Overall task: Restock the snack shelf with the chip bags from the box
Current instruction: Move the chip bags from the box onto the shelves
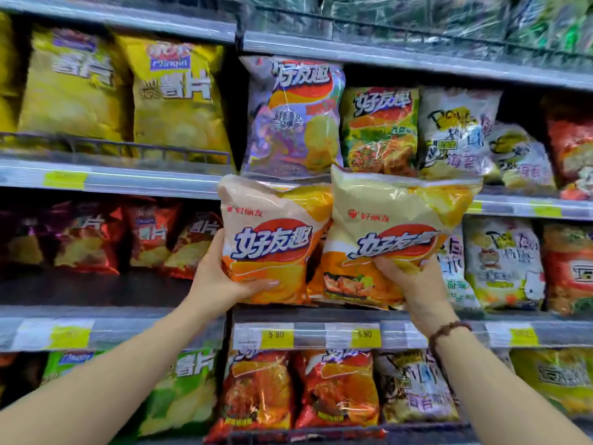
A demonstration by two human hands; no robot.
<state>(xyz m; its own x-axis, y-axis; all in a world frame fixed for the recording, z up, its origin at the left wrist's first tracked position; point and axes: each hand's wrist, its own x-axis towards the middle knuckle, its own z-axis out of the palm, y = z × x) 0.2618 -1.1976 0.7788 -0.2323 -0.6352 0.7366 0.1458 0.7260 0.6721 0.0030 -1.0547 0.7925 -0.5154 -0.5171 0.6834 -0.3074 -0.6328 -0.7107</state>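
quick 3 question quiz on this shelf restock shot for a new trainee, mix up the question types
1. True or false: each hand holds one chip bag.
2. The wrist with the beaded bracelet belongs to which hand? A) left B) right
3. Fill in: the two held bags are raised in front of the shelf whose yellow price tags sit just ____ them.

Key
1. True: the left hand grips the pale pink-orange bag, the right hand the cream-yellow bag.
2. B
3. below

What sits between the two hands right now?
In the head view, two orange chip bags side by side, touching, one gripped by the left hand, one by the right hand.
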